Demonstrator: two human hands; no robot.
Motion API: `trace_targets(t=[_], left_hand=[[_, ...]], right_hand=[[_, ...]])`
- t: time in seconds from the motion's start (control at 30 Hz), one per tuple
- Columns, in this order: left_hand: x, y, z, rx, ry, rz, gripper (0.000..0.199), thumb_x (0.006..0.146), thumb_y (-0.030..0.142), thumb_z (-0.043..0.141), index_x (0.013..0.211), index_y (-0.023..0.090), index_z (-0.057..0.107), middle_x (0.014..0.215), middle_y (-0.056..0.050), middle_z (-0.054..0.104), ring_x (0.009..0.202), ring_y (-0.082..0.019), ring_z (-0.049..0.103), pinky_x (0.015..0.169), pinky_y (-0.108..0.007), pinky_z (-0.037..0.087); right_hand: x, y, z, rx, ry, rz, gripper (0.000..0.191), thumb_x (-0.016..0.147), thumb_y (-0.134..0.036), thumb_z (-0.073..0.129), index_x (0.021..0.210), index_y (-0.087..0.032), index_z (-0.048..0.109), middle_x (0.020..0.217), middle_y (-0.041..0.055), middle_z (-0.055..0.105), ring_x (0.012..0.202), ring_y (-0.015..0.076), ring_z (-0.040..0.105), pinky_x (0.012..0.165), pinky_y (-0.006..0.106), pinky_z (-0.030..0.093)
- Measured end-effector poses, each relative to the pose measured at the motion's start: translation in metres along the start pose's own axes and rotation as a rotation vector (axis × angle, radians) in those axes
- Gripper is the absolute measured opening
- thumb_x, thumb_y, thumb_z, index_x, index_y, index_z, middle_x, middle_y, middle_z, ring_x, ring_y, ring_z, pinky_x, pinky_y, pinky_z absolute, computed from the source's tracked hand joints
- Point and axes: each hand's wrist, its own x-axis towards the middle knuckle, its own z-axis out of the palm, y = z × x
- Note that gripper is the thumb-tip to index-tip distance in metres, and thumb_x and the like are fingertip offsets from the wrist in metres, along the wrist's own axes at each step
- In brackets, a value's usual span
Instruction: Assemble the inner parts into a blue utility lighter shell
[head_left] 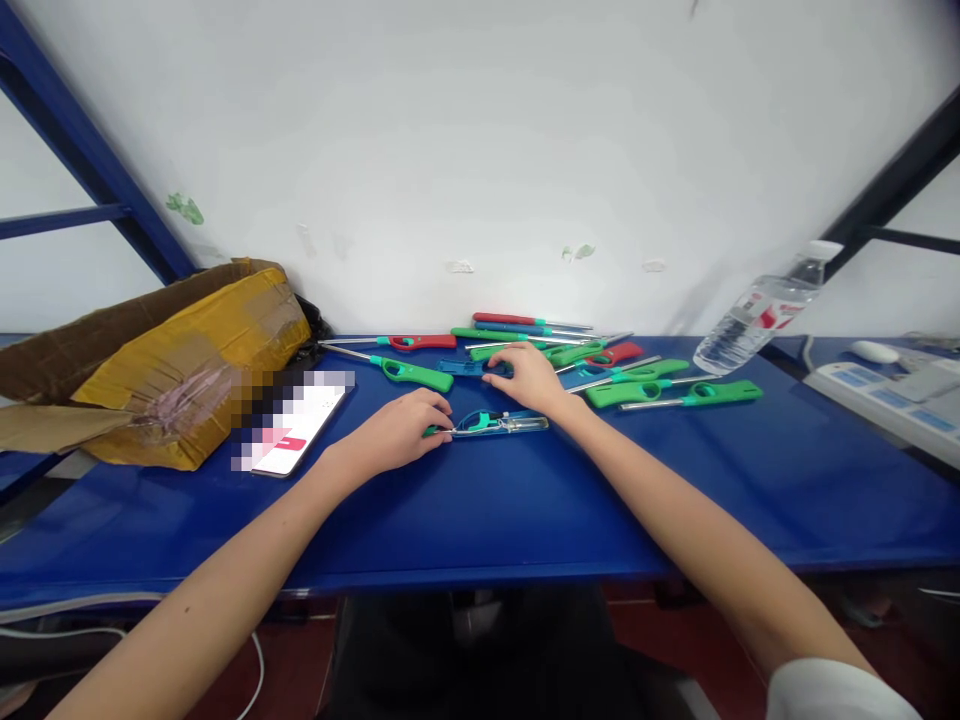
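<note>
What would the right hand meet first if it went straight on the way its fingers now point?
The right hand would probably meet the blue plastic piece by its fingertips; whether they already touch is unclear from this view.

Phone (319,415): partly pixelated. Carton (199,365) left of phone: cut off by frame. Right of phone, right hand (531,378) partly hides green lighter (482,352).

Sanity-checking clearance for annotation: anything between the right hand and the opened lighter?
Nothing visible between the right hand and the opened lighter, only bare table. The left hand is at the lighter's left end; the blue shell lies farther back, by the right fingertips, out of the way.
</note>
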Motion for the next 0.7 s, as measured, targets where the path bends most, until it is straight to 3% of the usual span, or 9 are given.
trace_targets(t=[0.17, 0.23, 0.37, 0.47, 0.53, 0.7], left_hand=[[0.001, 0.005, -0.002, 0.007, -0.014, -0.017, 0.017, 0.093, 0.026, 0.059, 0.099, 0.019, 0.074, 0.118, -0.009, 0.066, 0.108, -0.024, 0.062, 0.093, -0.036, 0.050], [0.000, 0.007, -0.003, 0.012, -0.009, -0.015, 0.017, 0.092, 0.026, 0.060, 0.099, 0.019, 0.073, 0.118, -0.009, 0.066, 0.108, -0.024, 0.062, 0.093, -0.036, 0.050], [-0.001, 0.008, 0.000, 0.021, 0.032, -0.024, 0.024, 0.094, 0.033, 0.058, 0.109, 0.018, 0.070, 0.119, -0.010, 0.065, 0.110, -0.025, 0.061, 0.094, -0.036, 0.050], [0.001, 0.009, 0.005, 0.024, 0.072, -0.041, 0.033, 0.095, 0.039, 0.056, 0.118, 0.017, 0.066, 0.122, -0.011, 0.064, 0.114, -0.026, 0.059, 0.096, -0.037, 0.049], [0.002, 0.010, 0.008, 0.022, 0.081, -0.047, 0.033, 0.095, 0.039, 0.056, 0.117, 0.017, 0.066, 0.122, -0.011, 0.064, 0.114, -0.025, 0.059, 0.097, -0.037, 0.049], [0.007, 0.009, 0.012, 0.003, 0.085, -0.045, 0.022, 0.096, 0.031, 0.055, 0.103, 0.017, 0.070, 0.117, -0.010, 0.067, 0.110, -0.024, 0.061, 0.094, -0.036, 0.050]], right_hand=[[0.009, 0.000, 0.009, 0.005, -0.005, -0.051, 0.015, 0.082, -0.028, 0.073, 0.095, -0.020, 0.073, 0.112, 0.0098, 0.072, 0.122, 0.0304, 0.055, 0.102, 0.048, 0.045], [0.008, 0.001, 0.001, 0.007, 0.017, -0.059, 0.016, 0.085, -0.029, 0.069, 0.097, -0.019, 0.073, 0.122, 0.0117, 0.068, 0.122, 0.0300, 0.056, 0.104, 0.048, 0.043], [-0.006, 0.003, -0.028, 0.095, 0.059, -0.074, 0.018, 0.091, -0.030, 0.059, 0.097, -0.019, 0.073, 0.111, 0.0101, 0.072, 0.108, 0.0272, 0.064, 0.097, 0.045, 0.048], [-0.025, 0.007, -0.046, 0.169, -0.003, -0.075, 0.021, 0.093, -0.031, 0.054, 0.097, -0.021, 0.073, 0.101, 0.0068, 0.075, 0.095, 0.0254, 0.068, 0.085, 0.042, 0.053], [-0.039, 0.009, -0.052, 0.185, -0.059, -0.124, 0.021, 0.092, -0.032, 0.055, 0.098, -0.022, 0.073, 0.101, 0.0064, 0.075, 0.095, 0.0249, 0.068, 0.085, 0.042, 0.053], [-0.059, 0.012, -0.056, 0.123, -0.248, -0.269, 0.029, 0.085, -0.042, 0.067, 0.106, -0.022, 0.073, 0.115, 0.0107, 0.070, 0.116, 0.0310, 0.059, 0.099, 0.050, 0.048]])
